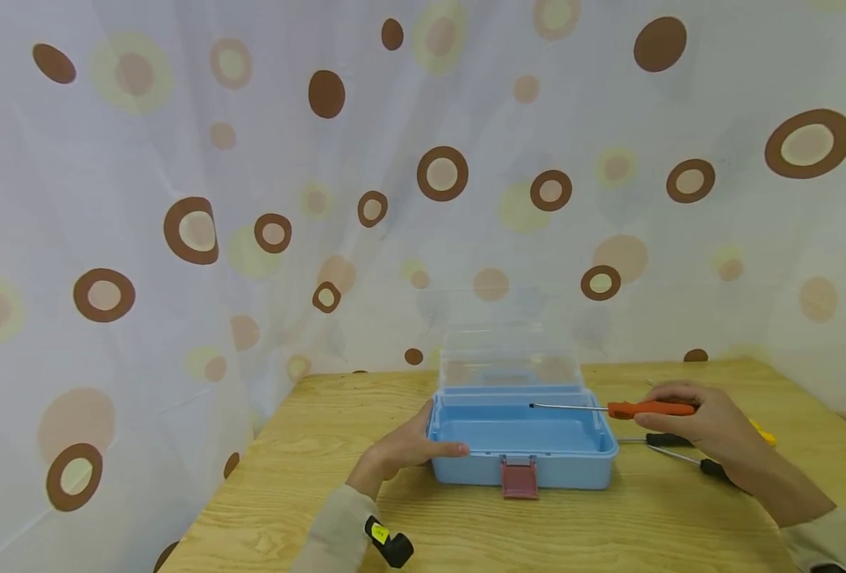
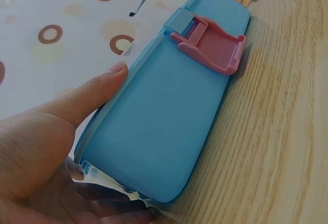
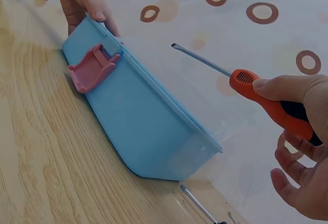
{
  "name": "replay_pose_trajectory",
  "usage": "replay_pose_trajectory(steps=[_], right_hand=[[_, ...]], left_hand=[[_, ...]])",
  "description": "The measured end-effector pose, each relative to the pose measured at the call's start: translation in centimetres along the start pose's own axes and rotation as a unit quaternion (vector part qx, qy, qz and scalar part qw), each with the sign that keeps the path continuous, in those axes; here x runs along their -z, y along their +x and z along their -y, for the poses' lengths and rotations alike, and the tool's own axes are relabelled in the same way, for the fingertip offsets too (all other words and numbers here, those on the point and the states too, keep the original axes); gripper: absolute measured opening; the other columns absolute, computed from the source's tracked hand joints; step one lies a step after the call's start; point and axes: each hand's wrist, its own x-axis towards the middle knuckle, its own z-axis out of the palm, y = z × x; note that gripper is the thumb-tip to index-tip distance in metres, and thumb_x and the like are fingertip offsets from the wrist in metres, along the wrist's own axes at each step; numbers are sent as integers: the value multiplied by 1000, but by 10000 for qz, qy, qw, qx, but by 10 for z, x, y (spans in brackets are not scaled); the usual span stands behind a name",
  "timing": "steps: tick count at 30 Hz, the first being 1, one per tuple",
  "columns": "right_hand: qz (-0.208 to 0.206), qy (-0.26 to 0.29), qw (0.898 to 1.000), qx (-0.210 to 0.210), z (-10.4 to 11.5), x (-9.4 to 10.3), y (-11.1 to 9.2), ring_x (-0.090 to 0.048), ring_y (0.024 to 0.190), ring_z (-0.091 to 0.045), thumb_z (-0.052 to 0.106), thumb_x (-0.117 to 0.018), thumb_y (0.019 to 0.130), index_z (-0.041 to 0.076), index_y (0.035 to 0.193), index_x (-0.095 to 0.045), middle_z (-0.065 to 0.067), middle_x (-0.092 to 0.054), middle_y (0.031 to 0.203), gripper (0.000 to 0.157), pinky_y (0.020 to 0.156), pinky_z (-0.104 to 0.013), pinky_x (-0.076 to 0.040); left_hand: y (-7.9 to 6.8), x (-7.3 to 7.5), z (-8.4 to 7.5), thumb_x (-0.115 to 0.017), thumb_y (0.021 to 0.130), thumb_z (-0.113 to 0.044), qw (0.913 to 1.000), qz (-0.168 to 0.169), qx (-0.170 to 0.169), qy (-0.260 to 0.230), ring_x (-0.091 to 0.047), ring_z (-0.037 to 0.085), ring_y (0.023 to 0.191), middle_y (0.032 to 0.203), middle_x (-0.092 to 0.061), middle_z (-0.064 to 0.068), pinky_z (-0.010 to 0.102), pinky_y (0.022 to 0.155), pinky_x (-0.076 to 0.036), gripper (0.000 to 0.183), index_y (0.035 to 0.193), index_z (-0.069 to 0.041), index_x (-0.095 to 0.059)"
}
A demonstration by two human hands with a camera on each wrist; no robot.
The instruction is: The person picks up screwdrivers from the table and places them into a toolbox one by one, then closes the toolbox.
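A light-blue plastic toolbox (image 1: 573, 471) sits on the table with its clear lid (image 1: 510, 350) raised at the back. Its pink latch (image 1: 520, 481) hangs down at the front. My left hand (image 1: 410, 442) grips the box's left end, thumb (image 2: 110, 83) along the front rim and fingers around the end wall. In my right hand (image 1: 705, 422) is a flathead screwdriver (image 1: 650, 409) with an orange and black handle. It lies nearly level above the box's right side, its tip pointing left over the inside. The right wrist view shows the thumb pressed on the handle (image 3: 274, 106).
Right of the box, under my right hand, lie screwdrivers with black handles (image 1: 669, 440) on the wooden table (image 1: 308, 446). A yellow handle (image 1: 762, 432) shows beyond that hand. A spotted curtain (image 1: 365, 143) hangs behind and left of the table.
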Motion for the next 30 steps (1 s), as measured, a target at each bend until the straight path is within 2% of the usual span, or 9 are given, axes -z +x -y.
replay_pose_trajectory(steps=[6, 10, 16, 19, 23, 30], right_hand=[[45, 237, 9997, -52, 11, -16, 4, -57, 88, -27, 22, -77, 97, -3, 123, -69, -13, -59, 121, 37, 67, -35, -52], [108, 323, 9994, -79, 14, -24, 8, -57, 85, -29, 23, -76, 97, -4, 124, -69, -15, -61, 118, 39, 66, -35, -52], [141, 418, 9990, -82, 15, -35, 15, -56, 79, -26, 25, -78, 95, -2, 123, -69, -15, -62, 113, 40, 61, -34, -49], [229, 440, 9987, -102, 15, -42, 19, -52, 70, -23, 24, -79, 94, -3, 123, -69, -16, -62, 111, 41, 56, -35, -46], [306, 396, 9986, -174, 15, -53, 22, -52, 70, -23, 22, -81, 93, -6, 126, -67, -18, -60, 114, 45, 57, -35, -46], [397, 417, 9983, -116, 11, -73, 24, -55, 80, -27, 18, -82, 91, -8, 128, -65, -20, -61, 118, 47, 62, -36, -50]], left_hand=[[0, 0, 0, -82, 88, -42, 10000, -22, 38, 28, -42, 32, 139, 163, -31, 12, 57, 111, -36, 116, 167, -14, -1], [-2, 0, -2, -82, 89, -42, 10000, -32, 39, 13, -40, 33, 141, 164, -30, 13, 58, 112, -35, 116, 167, -14, -1], [-2, -1, -1, -82, 89, -39, 10000, -6, 15, -15, -41, 34, 140, 163, -30, 14, 58, 111, -35, 115, 167, -15, 0], [-2, -1, 0, -81, 90, -38, 10000, -9, -4, -37, -40, 33, 140, 163, -30, 14, 58, 112, -35, 115, 167, -14, 0], [-1, -1, 0, -82, 89, -40, 10000, -35, 15, -16, -40, 33, 140, 164, -29, 13, 58, 112, -34, 115, 167, -14, -1], [-1, -1, -2, -82, 89, -40, 10000, -32, 15, -25, -39, 33, 140, 164, -29, 12, 58, 112, -34, 115, 167, -15, -1]])
